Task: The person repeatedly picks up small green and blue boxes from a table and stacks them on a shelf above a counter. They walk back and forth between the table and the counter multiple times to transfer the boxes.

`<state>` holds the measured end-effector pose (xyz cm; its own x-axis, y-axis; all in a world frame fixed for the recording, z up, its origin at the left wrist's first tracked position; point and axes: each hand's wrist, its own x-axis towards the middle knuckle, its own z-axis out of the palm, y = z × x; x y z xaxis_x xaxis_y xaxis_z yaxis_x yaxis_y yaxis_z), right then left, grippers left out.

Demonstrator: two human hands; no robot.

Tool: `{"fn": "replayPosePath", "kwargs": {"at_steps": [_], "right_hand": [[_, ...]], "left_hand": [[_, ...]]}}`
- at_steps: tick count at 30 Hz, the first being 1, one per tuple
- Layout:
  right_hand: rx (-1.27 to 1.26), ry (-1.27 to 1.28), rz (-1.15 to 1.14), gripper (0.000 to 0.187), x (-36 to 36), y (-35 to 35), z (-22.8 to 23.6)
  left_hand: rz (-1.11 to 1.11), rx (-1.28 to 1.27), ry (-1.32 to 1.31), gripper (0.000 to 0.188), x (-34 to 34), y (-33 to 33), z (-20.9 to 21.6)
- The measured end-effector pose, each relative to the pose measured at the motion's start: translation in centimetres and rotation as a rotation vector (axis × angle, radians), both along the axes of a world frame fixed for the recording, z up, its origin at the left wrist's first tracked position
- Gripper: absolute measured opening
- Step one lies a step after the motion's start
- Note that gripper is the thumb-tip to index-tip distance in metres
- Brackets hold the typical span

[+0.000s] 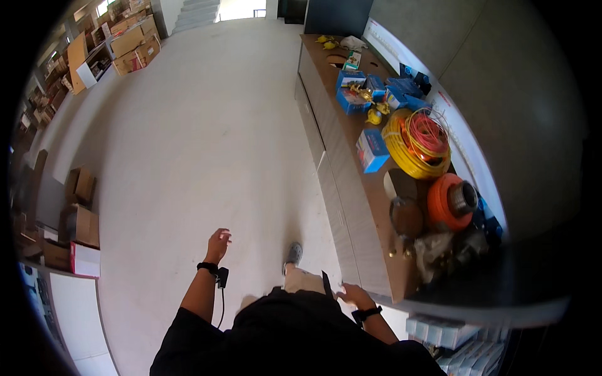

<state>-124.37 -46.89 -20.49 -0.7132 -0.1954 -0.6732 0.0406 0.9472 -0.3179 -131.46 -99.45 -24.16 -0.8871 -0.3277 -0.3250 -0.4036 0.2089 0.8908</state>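
My left hand (218, 243) swings out over the pale floor with loosely curled fingers and holds nothing; a black band and a small black device with a cable hang at its wrist. My right hand (353, 293) is low at my right side, fingers spread, close to the near corner of a long wooden counter (351, 150), not touching anything that I can see. My foot in a grey shoe (293, 254) steps forward beside the counter.
The counter carries a yellow and red wire coil (419, 143), an orange spool (448, 200), blue boxes (371, 150) and small fittings. Cardboard boxes (80, 219) stand at the left, shelves with cartons (128, 44) at the far left. White boxes (439, 329) sit under the counter.
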Motion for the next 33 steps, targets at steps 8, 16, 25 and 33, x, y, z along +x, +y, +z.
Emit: {"fn": "replayPosePath", "kwargs": {"at_steps": [8, 16, 25, 33], "right_hand": [[-0.359, 0.346, 0.106, 0.050, -34.3, -14.5, 6.9], [-0.869, 0.437, -0.460, 0.042, -60.7, -26.0, 9.4], [-1.429, 0.534, -1.235, 0.047, -84.8, -30.2, 11.7], [-1.508, 0.537, -1.893, 0.078, -99.3, -27.2, 9.1]], "left_hand": [[-0.157, -0.002, -0.399, 0.019, -6.1, -9.2, -6.8], [-0.255, -0.127, -0.848, 0.015, -22.3, -23.2, -10.8], [-0.488, -0.481, 0.104, 0.026, -74.3, -18.5, -1.1], [-0.870, -0.128, 0.335, 0.021, -103.9, 0.2, 10.7]]}}
